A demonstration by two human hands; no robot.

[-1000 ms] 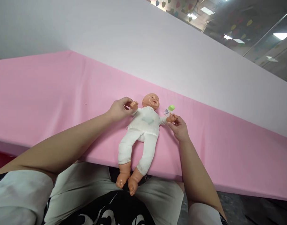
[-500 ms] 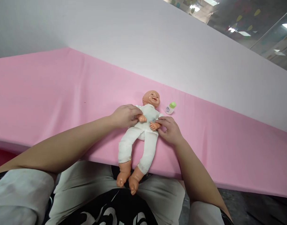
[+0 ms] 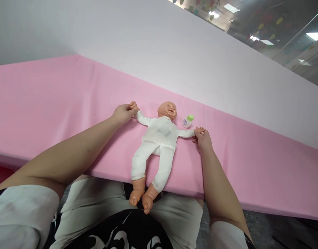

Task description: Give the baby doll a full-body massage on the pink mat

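Note:
A baby doll (image 3: 162, 133) in a white cloth body lies face up, its head toward the wall and its feet hanging past the near edge of the pink surface. Both its arms are stretched out sideways. My left hand (image 3: 123, 114) is closed around the doll's wrist on the left, with the small plastic hand showing above my fingers. On the other side my right hand (image 3: 203, 139) pinches the doll's other hand. A small bottle (image 3: 188, 121) with a green cap lies beside the doll's head, touched by neither hand.
The pink padded surface (image 3: 50, 100) runs wide to both sides. Behind it rises a white wall (image 3: 148, 45), with a glass pane (image 3: 252, 27) at upper right. My lap (image 3: 96, 204) is under the near edge.
My hands have moved apart, drawing the doll's arms from over its belly out to both sides. The doll's body and the bottle stay about where they were.

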